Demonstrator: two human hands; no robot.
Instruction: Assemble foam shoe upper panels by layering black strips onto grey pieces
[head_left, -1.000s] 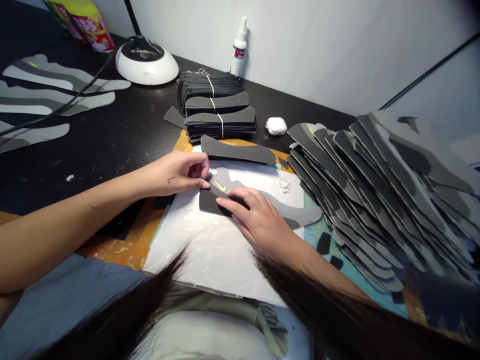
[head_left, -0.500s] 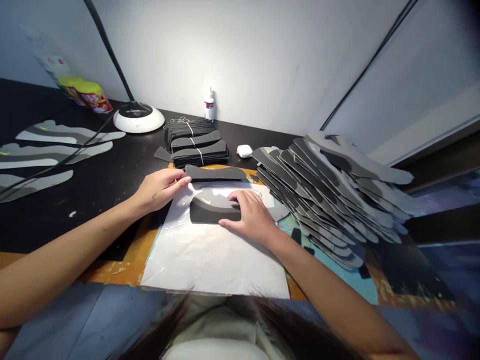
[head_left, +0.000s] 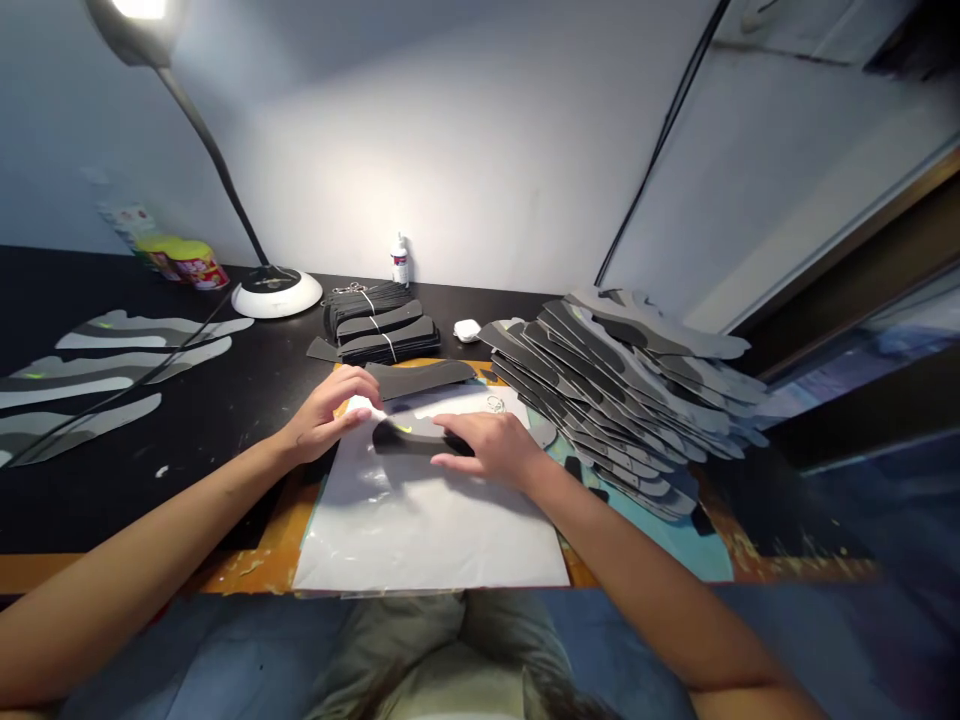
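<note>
A flat grey shoe upper piece with a dark lower band and a small yellow tick lies over a white sheet. My right hand grips its middle, thumb on the near side and fingers on the far side, hiding much of its right half. My left hand hovers by the piece's left end, with thumb and forefinger curved but apart; nothing shows between them. Just beyond both hands rests a loose dark grey strip.
To the right, a fanned stack of grey pieces covers part of a teal mat. Bundled dark strips, a white case, a bottle and a lamp stand behind. More pieces lie left, crossed by a cable.
The view has tilted up, bringing the lamp head in. My left thumb and forefinger have parted from near the loose strip's end. The held piece now looks more tilted under my right hand.
</note>
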